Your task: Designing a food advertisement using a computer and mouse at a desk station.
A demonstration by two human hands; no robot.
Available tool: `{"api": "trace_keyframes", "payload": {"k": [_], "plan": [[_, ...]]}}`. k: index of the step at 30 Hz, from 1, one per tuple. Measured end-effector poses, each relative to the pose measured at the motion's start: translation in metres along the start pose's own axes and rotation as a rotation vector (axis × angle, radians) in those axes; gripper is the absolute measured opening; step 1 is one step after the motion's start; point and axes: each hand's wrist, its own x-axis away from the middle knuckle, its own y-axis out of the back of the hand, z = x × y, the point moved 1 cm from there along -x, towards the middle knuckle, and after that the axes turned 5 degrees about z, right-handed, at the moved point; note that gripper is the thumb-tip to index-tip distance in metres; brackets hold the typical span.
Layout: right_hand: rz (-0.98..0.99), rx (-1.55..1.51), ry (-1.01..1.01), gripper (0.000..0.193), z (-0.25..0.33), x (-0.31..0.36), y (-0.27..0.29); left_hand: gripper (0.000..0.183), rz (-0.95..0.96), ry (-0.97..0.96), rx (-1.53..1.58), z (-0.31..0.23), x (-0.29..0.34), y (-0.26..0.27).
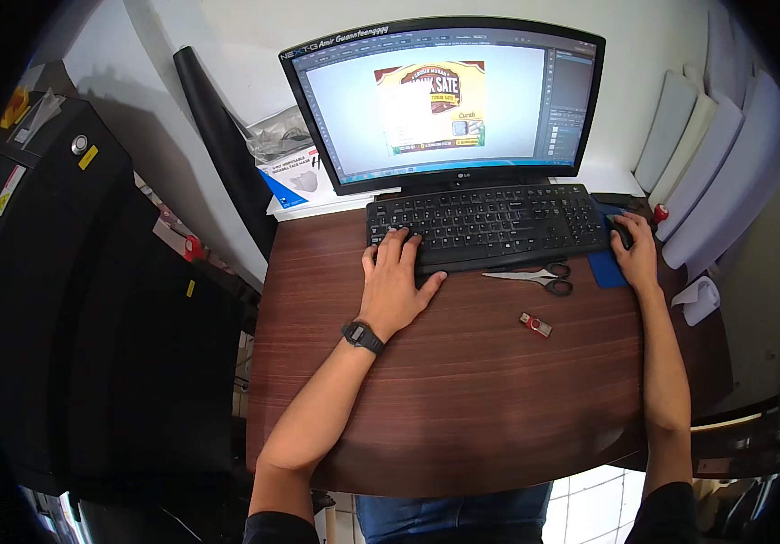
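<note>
My left hand (394, 288) lies at the left end of a black keyboard (490, 227), fingertips on its lower-left keys and thumb stretched out along the front edge. A black digital watch (364, 336) is on that wrist. My right hand (638, 256) is curled over a dark computer mouse (623, 234), which it partly hides, on a blue mouse pad (604, 270). Behind the keyboard stands a monitor (517, 109) showing an image-editing window with a yellow and brown banner design. Scissors (550, 276) with black handles lie just in front of the keyboard.
A red USB stick (536, 325) lies on the dark wooden desk (463, 390). Behind the desk's left side is a face mask box (299, 181). Large pale rolls (712, 172) lean at the right. A big black machine (91, 299) stands at the left.
</note>
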Motion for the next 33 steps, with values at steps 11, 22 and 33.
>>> {"api": "trace_keyframes", "payload": {"k": [11,22,33], "plan": [[-0.007,-0.004,0.017,0.033,0.0003,-0.0001,-0.0002,0.072,-0.011,-0.007,0.012,0.0011,0.0008,-0.0008],[0.009,-0.005,-0.013,0.034,0.0028,-0.0006,0.0006,0.072,-0.005,-0.003,0.003,0.0012,0.0008,-0.0012],[0.007,-0.002,-0.009,0.033,0.0016,-0.0003,0.0013,0.073,-0.02,0.008,-0.001,-0.0002,0.0005,-0.0008]]}}
